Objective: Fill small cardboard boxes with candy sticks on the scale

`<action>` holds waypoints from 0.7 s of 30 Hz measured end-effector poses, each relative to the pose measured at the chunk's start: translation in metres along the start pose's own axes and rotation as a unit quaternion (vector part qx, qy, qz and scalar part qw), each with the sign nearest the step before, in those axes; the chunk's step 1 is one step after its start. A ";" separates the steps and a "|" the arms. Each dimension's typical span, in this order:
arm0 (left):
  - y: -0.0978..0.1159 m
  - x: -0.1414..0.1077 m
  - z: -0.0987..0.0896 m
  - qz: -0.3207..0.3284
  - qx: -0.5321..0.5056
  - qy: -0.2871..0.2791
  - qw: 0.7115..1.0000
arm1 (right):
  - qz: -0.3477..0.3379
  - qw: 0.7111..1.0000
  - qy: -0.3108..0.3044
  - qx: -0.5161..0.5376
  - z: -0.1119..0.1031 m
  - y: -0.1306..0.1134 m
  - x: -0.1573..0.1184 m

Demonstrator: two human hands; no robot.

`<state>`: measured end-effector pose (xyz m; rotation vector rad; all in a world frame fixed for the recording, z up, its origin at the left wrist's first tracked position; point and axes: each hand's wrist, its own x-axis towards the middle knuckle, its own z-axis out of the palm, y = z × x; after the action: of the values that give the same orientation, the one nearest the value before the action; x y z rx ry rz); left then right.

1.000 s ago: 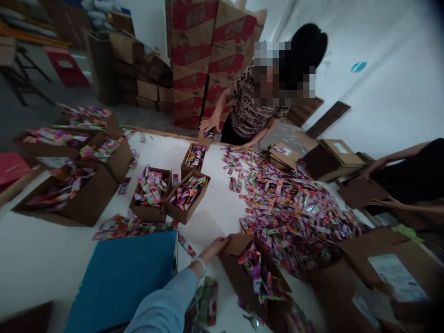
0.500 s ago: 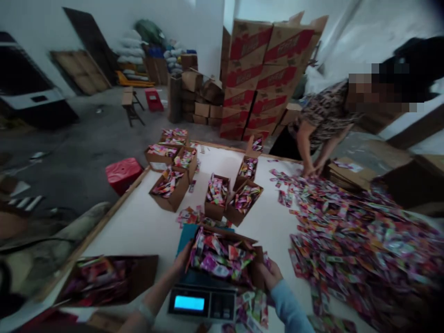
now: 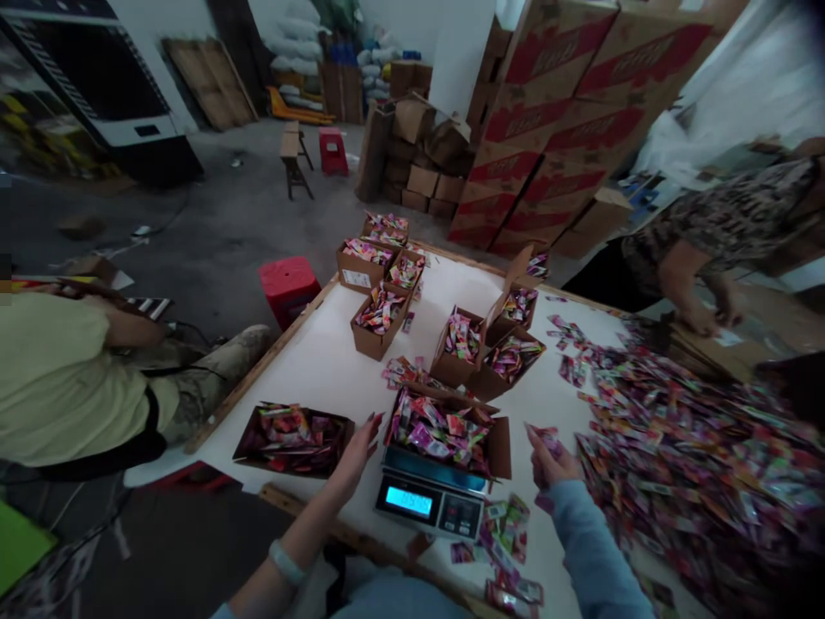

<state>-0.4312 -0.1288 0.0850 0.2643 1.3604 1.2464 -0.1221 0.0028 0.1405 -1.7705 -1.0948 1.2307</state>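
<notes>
A cardboard box of colourful sachets (image 3: 442, 430) rests on a digital scale (image 3: 429, 509), whose display is lit with digits too blurred to read. My left hand (image 3: 356, 449) is just left of the box, fingers stretched out and holding nothing. To the right of the box, apart from it, my right hand (image 3: 555, 464) is closed on a small purple and orange sachet (image 3: 547, 438). Another filled box (image 3: 293, 440) lies to the left of my left hand. Loose sachets (image 3: 509, 529) lie right of the scale, near the table's front edge.
Several filled boxes (image 3: 380, 318) stand farther back on the white table (image 3: 315, 370). A large sachet pile (image 3: 696, 456) covers the right side. A co-worker (image 3: 722, 232) handles flat cardboard at the far right; another person (image 3: 70, 378) sits at left near a red stool (image 3: 288, 288).
Both hands have come off the box, which now sits on the scale by itself. My view has swung left. The co-worker's hands have gone from the sachet pile to the cardboard.
</notes>
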 end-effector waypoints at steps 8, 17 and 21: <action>0.014 -0.009 -0.011 0.003 0.025 0.017 1.000 | -0.037 0.999 0.007 0.037 0.002 -0.028 -0.012; 0.010 -0.007 -0.024 0.008 0.011 0.036 0.999 | -0.109 0.993 -0.031 0.009 0.026 -0.053 -0.022; 0.007 -0.007 -0.023 0.006 0.016 0.039 0.999 | -0.162 0.981 0.003 -0.105 0.020 -0.058 -0.012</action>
<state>-0.4517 -0.1432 0.0879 0.2477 1.4492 1.2569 -0.1572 0.0164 0.1906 -1.6590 -1.4880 0.9384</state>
